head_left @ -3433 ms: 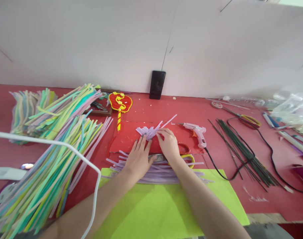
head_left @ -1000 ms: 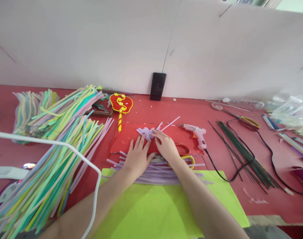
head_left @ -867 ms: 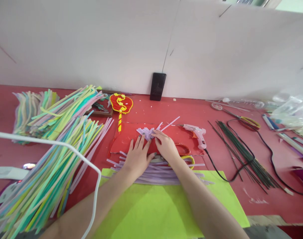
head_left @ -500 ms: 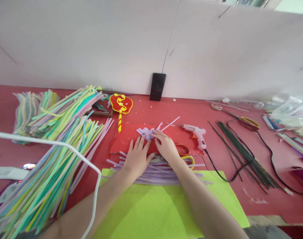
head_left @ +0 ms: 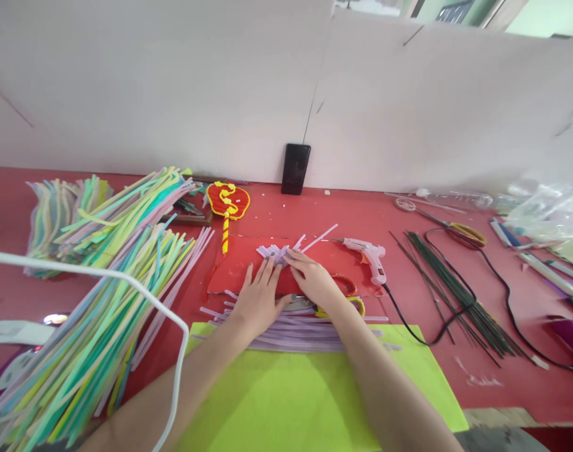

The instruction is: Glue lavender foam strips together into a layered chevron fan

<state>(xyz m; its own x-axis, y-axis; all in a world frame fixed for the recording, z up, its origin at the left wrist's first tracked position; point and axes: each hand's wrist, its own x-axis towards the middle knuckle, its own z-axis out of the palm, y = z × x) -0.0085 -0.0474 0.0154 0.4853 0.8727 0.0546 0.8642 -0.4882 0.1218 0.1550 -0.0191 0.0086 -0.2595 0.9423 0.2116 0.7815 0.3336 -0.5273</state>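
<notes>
The small lilac chevron piece [head_left: 273,254] lies on the red board [head_left: 239,279], right under the fingertips of both hands. I see the left hand [head_left: 258,302] spread nearly flat, its fingertips against the near edge, gripping nothing. The right hand [head_left: 313,281] is bent over the other side; I can't tell from here whether it pinches a strip. Partly hidden by that hand are the scissors [head_left: 356,307], near the loose lilac stems [head_left: 291,336], with a pink glue gun [head_left: 370,256] to the right
</notes>
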